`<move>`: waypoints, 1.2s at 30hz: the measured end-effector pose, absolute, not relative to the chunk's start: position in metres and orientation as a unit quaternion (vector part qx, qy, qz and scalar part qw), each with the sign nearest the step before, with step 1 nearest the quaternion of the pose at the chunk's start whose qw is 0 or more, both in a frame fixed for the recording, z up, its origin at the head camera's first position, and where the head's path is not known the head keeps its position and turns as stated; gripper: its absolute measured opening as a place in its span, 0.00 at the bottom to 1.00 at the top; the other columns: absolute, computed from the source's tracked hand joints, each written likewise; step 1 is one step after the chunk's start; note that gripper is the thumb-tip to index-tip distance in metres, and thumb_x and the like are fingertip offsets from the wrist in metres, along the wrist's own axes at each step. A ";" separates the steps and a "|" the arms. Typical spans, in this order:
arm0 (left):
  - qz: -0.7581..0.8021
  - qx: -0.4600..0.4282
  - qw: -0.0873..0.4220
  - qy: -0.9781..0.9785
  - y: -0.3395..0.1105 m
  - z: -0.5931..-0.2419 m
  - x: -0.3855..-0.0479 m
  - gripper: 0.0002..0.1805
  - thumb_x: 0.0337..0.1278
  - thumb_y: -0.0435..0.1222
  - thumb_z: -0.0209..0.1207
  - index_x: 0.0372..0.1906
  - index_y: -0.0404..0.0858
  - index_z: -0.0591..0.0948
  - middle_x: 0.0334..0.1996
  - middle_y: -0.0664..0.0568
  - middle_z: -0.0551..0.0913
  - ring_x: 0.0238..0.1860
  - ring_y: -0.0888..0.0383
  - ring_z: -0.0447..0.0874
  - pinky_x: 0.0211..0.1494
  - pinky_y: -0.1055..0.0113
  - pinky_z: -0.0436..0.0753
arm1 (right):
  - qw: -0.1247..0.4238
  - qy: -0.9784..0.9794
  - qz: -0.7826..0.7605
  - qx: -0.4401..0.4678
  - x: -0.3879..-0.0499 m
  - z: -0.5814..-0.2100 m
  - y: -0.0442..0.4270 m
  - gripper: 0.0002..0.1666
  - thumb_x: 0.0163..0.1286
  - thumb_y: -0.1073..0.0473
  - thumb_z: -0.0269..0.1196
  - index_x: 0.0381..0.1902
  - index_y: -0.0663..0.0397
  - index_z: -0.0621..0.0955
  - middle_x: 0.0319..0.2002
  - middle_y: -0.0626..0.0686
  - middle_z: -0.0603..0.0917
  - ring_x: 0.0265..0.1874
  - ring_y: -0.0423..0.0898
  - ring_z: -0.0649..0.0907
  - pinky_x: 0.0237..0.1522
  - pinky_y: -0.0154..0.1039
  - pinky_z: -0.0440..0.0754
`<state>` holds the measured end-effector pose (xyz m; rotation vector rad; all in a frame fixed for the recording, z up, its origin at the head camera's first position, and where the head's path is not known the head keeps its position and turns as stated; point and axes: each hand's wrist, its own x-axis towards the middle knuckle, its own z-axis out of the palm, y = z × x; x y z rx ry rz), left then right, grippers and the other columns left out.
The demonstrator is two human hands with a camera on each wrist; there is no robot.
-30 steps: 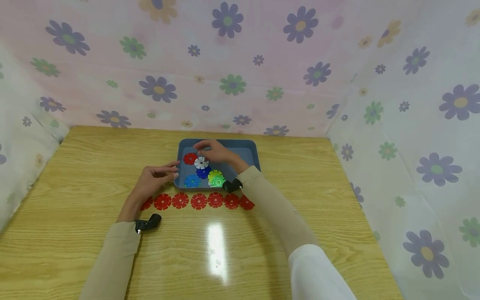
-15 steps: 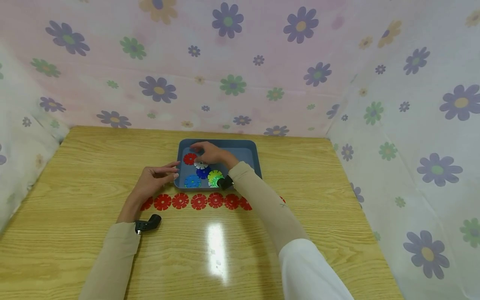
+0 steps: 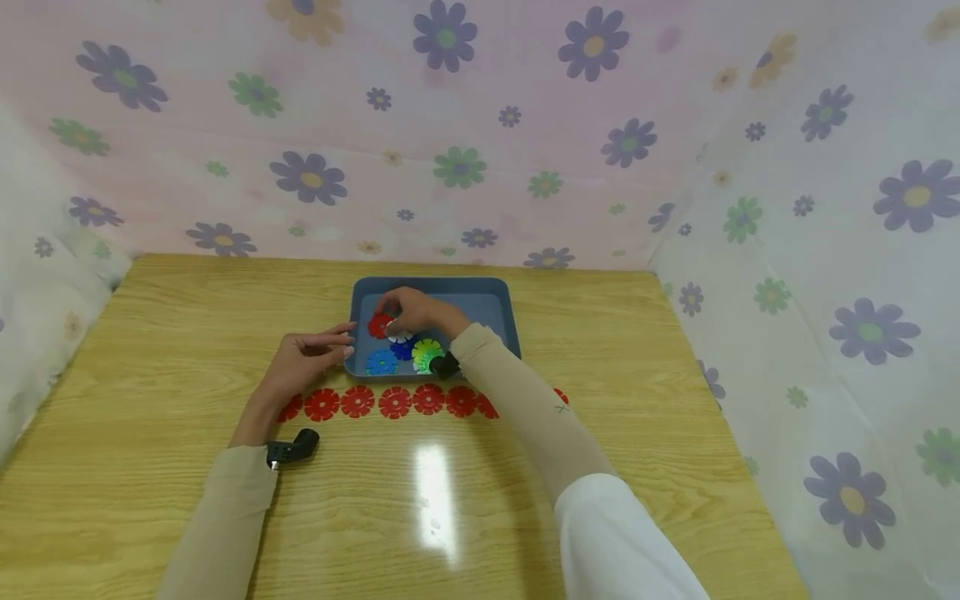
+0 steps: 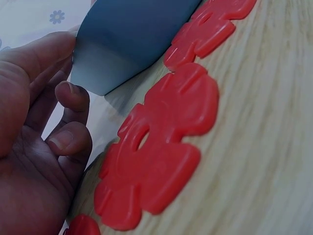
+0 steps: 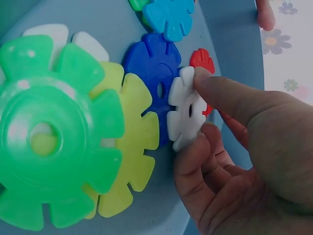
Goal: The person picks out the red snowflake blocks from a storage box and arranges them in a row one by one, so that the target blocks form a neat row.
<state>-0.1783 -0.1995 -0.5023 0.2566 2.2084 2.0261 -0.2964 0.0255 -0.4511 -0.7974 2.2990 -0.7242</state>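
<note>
My right hand [image 3: 420, 310] reaches into the blue-grey tray [image 3: 487, 287], fingers bent over the flower-shaped plastic discs. Its thumb touches the notched white disc [image 5: 188, 110], while the index fingertip lies at the red disc [image 3: 380, 326]; whether they pinch either is hidden. A dark blue disc [image 5: 156, 73] lies beside the white one. At the tray's left side rests my left hand [image 3: 303, 362], loosely bent, a fingertip touching the tray wall [image 4: 122, 44]. Just right of it on the table lies a red disc [image 4: 151, 142].
In front of the tray runs a row of several red discs [image 3: 394, 402], partly under both arms. The tray also holds a light blue disc [image 3: 381, 362], a yellow disc [image 5: 132, 152] and a green disc [image 5: 73, 122]. A flowered cloth [image 3: 457, 167] stands behind the wooden table [image 3: 225, 300].
My right hand has shifted left, covering more of the white disc. The red disc in the tray has slid slightly toward me. My left hand stays at the tray.
</note>
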 end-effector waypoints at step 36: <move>0.654 0.066 0.074 0.750 -0.199 -0.502 -0.180 0.23 0.68 0.39 0.64 0.57 0.23 0.82 0.69 0.45 0.76 0.75 0.60 0.67 0.61 0.81 0.74 | 0.261 0.872 -0.326 -0.258 -0.301 -0.447 0.055 0.17 0.78 0.62 0.58 0.60 0.63 0.80 0.55 0.62 0.84 0.33 0.45 0.82 0.34 0.35 0.79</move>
